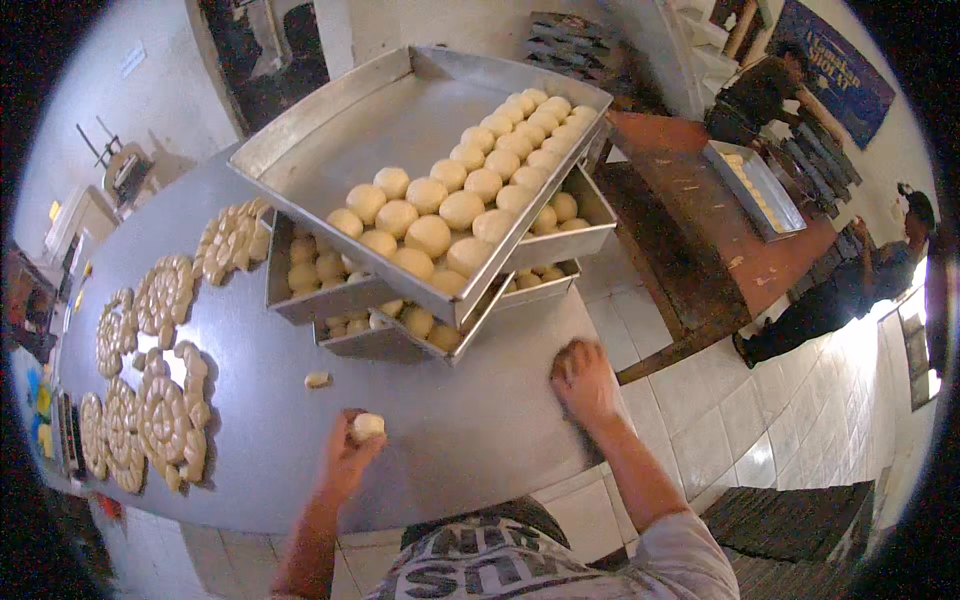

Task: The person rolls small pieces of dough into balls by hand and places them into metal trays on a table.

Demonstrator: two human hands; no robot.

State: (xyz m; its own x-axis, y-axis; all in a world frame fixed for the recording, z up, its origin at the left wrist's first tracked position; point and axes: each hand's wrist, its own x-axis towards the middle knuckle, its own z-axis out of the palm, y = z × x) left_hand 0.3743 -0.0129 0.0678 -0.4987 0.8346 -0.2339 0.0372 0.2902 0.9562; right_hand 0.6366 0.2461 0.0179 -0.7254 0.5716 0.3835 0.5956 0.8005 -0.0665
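My left hand (345, 455) is closed around a small piece of pale dough (368, 427), just above the metal table (440, 430). Farther right, my right hand (583, 378) rests near the table's right edge with its fingers curled down; whatever lies under them is hidden. A small scrap of dough (317, 380) lies on the table beyond my left hand. Ahead of both hands, a metal tray (330, 140) holds rows of round dough balls (428, 236) along its right and near side. It sits crosswise on other trays (350, 292) that also contain dough balls.
Coiled clusters of cut dough (165, 410) cover the table's left side. To the right stands a brown wooden table (690, 215) bearing another tray (768, 205) with dough in it. Two people (860, 270) are beside that table. Dark corrugated sheets (785, 525) lie at lower right.
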